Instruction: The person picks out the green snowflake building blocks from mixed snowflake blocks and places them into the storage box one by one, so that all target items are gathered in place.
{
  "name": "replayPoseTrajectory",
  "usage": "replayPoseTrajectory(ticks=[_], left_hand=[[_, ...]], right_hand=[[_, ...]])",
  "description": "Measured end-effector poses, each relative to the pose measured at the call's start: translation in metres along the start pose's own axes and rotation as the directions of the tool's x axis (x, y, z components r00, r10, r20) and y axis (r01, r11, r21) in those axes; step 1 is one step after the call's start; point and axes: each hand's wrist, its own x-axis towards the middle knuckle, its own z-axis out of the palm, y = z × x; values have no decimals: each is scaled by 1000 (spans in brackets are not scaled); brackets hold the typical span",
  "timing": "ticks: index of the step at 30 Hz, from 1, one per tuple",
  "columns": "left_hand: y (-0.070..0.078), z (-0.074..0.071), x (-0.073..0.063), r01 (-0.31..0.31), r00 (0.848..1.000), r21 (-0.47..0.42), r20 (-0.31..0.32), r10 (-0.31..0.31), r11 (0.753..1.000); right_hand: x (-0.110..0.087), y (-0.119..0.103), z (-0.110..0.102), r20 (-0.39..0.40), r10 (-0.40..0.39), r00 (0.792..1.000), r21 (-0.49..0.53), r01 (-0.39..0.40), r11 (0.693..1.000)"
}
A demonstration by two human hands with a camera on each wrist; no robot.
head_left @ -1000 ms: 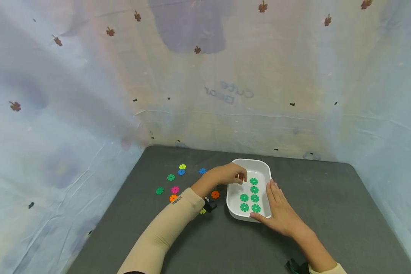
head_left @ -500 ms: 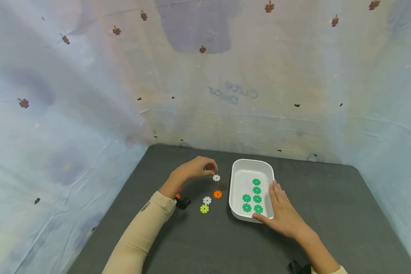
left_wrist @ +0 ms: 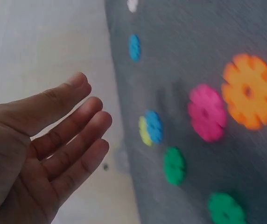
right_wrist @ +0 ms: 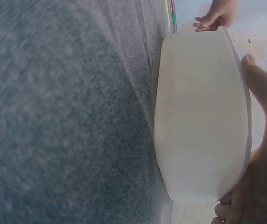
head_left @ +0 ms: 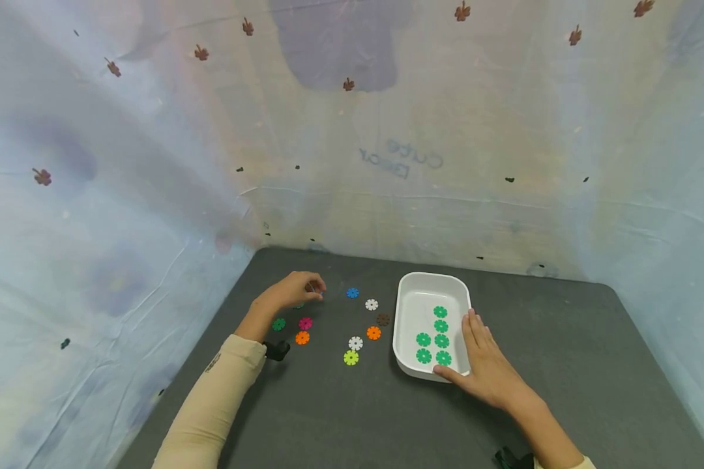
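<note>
My left hand [head_left: 293, 288] hovers over the discs at the left of the table. In the left wrist view its fingers are loosely bent, with nothing held. Closest to it lie a blue flower-shaped disc [left_wrist: 155, 126] overlapping a yellow disc [left_wrist: 144, 130], and a green disc [left_wrist: 174, 166]. My right hand [head_left: 489, 365] rests against a white tray [head_left: 396, 326], fingers straight along the right rim and thumb at the near corner. Inside the tray, several green discs [head_left: 441, 326] lie flat in two columns, the right column longer.
On the dark grey table [head_left: 352, 417] lie a pink disc [head_left: 306, 324], orange discs [head_left: 373, 333], white discs [head_left: 371, 304], a brown disc [head_left: 383, 320], a lime disc [head_left: 351, 357] and another blue disc [head_left: 352, 293]. A pale printed sheet [head_left: 387, 215] hangs behind the table.
My left hand has moved from above the tray leftward, past the white and single blue discs, to the left group. My right hand has stayed at the tray. The tray's green discs look unchanged.
</note>
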Motion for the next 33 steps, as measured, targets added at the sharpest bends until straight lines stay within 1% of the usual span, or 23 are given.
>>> replayPoseTrajectory(ticks=[5,7,9,12,14,18,27,33], left_hand=[[-27,5,-8,78,997,15,-8,-78,997],[-35,7,-10,92,996,35,-13,-91,995],[-42,9,-11,92,996,66,-25,-90,994],[-49,12,-11,104,994,103,-46,-100,989],[-54,13,-12,122,992,116,-50,-117,986],[-59,15,-12,156,987,118,-50,-151,981],[-63,20,-14,180,980,91,-101,-170,980],[-62,23,-22,194,975,77,-125,-183,978]], right_hand=[[0,-1,-1,6,4,1000,10,-4,1000],[-1,-1,0,9,3,1000,11,-3,1000],[-1,-1,0,5,0,1000,12,0,1000],[-1,-1,1,-3,-3,1000,11,3,1000],[-1,-1,1,-4,-1,1000,14,1,1000],[0,0,1,-1,4,1000,11,-4,1000],[1,2,1,-5,1,1000,0,-1,1000],[1,1,1,-2,1,1000,1,-1,1000]])
